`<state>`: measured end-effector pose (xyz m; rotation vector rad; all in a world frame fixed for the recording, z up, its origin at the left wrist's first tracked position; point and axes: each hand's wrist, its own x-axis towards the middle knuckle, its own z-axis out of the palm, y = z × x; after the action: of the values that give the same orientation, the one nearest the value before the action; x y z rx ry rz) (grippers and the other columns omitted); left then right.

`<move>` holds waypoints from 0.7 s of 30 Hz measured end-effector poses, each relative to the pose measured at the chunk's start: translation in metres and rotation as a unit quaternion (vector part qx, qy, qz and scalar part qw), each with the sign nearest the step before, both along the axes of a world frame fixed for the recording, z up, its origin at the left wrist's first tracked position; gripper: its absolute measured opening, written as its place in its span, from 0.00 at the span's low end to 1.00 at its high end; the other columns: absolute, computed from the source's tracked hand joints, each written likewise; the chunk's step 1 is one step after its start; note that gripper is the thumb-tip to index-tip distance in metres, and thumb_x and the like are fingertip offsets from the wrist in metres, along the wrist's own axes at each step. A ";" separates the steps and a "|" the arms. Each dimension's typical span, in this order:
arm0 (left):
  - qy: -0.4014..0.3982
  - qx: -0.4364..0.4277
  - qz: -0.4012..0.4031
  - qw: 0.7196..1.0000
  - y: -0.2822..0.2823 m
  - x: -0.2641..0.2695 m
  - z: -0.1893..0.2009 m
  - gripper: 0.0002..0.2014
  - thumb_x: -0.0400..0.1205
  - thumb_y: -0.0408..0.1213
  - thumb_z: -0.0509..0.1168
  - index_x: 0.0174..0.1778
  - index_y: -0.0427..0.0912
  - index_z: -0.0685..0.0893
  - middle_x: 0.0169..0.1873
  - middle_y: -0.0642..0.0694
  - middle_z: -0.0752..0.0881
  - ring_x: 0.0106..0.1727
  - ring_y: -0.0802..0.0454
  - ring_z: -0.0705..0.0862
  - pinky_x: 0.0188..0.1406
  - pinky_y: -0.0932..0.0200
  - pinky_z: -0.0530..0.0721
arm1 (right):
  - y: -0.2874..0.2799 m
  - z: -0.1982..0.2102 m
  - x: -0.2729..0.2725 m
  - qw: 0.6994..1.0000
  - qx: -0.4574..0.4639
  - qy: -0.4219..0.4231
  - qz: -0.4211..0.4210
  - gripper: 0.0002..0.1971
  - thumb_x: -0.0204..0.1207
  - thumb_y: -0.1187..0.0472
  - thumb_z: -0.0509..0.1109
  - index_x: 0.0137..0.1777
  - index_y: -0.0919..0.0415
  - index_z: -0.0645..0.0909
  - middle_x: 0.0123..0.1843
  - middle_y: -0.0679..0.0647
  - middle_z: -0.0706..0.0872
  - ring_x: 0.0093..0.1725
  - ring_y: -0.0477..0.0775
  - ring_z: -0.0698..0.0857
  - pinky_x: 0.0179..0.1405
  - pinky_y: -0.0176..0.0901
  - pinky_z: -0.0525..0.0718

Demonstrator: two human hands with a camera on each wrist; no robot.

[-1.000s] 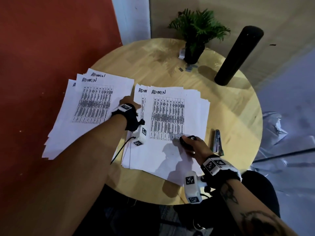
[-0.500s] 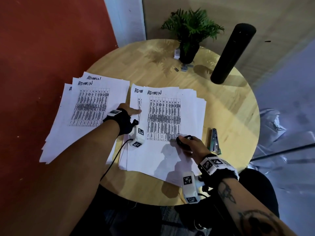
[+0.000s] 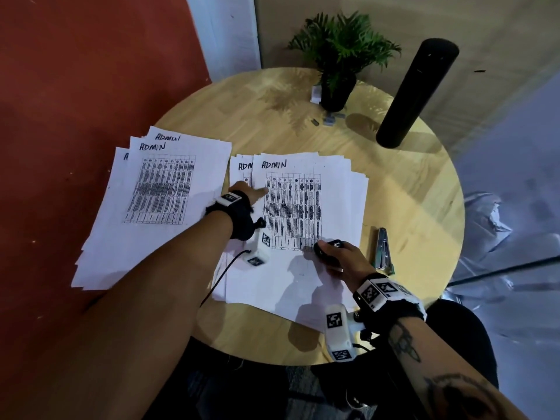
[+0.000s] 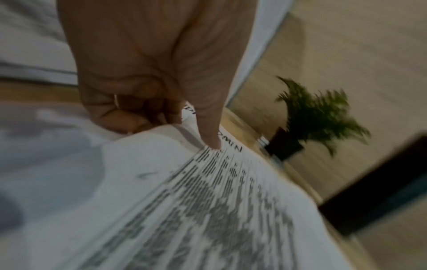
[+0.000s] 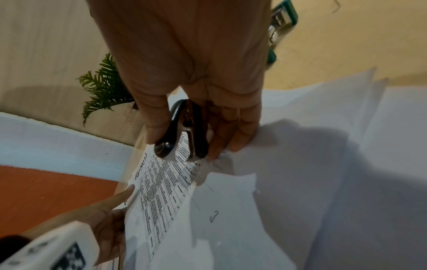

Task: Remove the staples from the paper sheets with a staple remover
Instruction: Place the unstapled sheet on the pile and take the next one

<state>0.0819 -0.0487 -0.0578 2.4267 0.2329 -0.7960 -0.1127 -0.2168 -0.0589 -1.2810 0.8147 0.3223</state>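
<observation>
1. The staple remover (image 3: 328,251) sits right of centre in the head view, pinched in the right hand (image 3: 344,262). Thumb and fingers (image 5: 233,131) curl round its black handles.
2. In the right wrist view the staple remover (image 5: 182,131) runs its long axis away from the palm, jaws pointing down onto the printed table of the top sheet (image 3: 291,213). The jaws stand slightly apart.
3. That top sheet, headed "ADMIN", lies on the right paper stack (image 3: 348,207) at mid-frame, long axis running from the near tabletop edge toward the plant.
4. The left hand (image 3: 247,192) rests at the left edge of this stack. Its index finger (image 4: 208,127) is stretched out, tip pressing the top sheet by the heading. The other fingers (image 4: 129,117) are curled under at the paper edge; whether they hold a sheet, I cannot tell.
5. A 2nd paper stack (image 3: 151,213), fanned out, lies at left of the frame, overhanging the tabletop (image 3: 409,183) edge.
6. A green and metal stapler (image 3: 383,253) lies just right of the right hand, on bare wood.
7. A potted plant (image 3: 339,65) and a tall black cylinder (image 3: 415,92) stand at the far side, upper right of the frame.
</observation>
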 end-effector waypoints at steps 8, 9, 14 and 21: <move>0.030 -0.152 0.067 0.986 0.010 -0.012 -0.019 0.31 0.75 0.42 0.75 0.72 0.33 0.75 0.70 0.37 0.78 0.71 0.40 0.77 0.73 0.48 0.74 | -0.001 0.004 -0.001 1.000 0.013 -0.010 0.003 0.05 0.77 0.62 0.70 0.40 0.60 0.80 0.32 0.52 0.88 0.30 0.47 0.83 0.34 0.39 0.73; 0.004 -0.195 0.088 0.977 0.013 -0.013 -0.025 0.28 0.71 0.39 0.78 0.65 0.34 0.81 0.65 0.38 0.83 0.67 0.40 0.80 0.72 0.45 0.75 | -0.002 0.005 -0.001 1.000 0.020 -0.016 -0.005 0.05 0.77 0.64 0.70 0.39 0.60 0.80 0.30 0.50 0.88 0.28 0.45 0.84 0.34 0.38 0.75; -0.083 -0.306 0.085 0.945 0.015 -0.023 0.017 0.20 0.73 0.28 0.75 0.60 0.28 0.83 0.56 0.37 0.86 0.57 0.46 0.84 0.64 0.51 0.80 | -0.025 0.029 0.006 0.992 -0.016 -0.111 -0.051 0.03 0.73 0.69 0.72 0.42 0.62 0.81 0.36 0.52 0.89 0.38 0.47 0.86 0.39 0.36 0.81; -0.113 -0.414 0.058 0.901 0.021 -0.036 0.075 0.18 0.73 0.19 0.70 0.60 0.28 0.82 0.35 0.57 0.91 0.39 0.64 0.88 0.50 0.66 0.85 | -0.050 0.093 0.041 0.966 -0.011 -0.243 -0.083 0.19 0.58 0.64 0.80 0.50 0.59 0.82 0.45 0.54 0.88 0.41 0.46 0.86 0.39 0.30 0.81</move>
<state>0.0460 -0.0280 0.0168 1.6486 -0.0546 -0.4199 -0.0721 -0.2669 0.0338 -1.2327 0.4992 -0.1360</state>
